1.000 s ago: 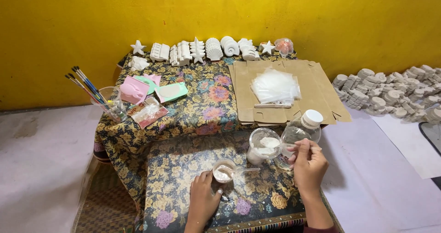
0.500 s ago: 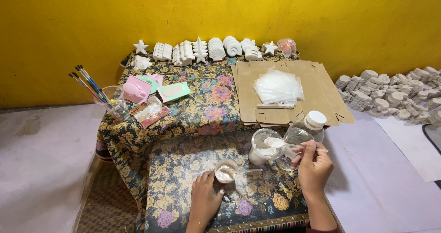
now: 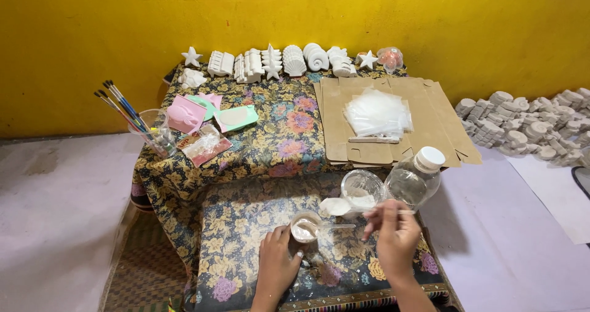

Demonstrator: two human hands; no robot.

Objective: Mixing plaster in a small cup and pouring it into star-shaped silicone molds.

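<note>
Both hands work low in the head view, over the nearer, flower-patterned cloth. Left hand curls its fingers round the side of a small cup of pale mix, gripping it so the cup stays put on the soft fabric. Right hand is pinched shut on a thin clear spoon; the handle runs left from the fingertips, and its bowl, heaped with white powder, hangs between the cup and a clear glass jar that holds more of the same powder. The jar stands just behind the cup, close enough for short scoops. Beside the jar, to the right, a clear plastic bottle with a white cap leans or lies tilted; I cannot tell which from this angle. A second thin stick seems to rest across the cup, though it is too faint to be sure.

Further back in the same view, a flattened cardboard sheet carries a stack of clear plastic bags, kept off the cloth. White plaster casts, stars and shells among them, line up against the yellow wall. On the left a clear cup of paintbrushes stands near pink and green moulds. More plaster pieces are piled on the floor at the right, well apart from the hands.
</note>
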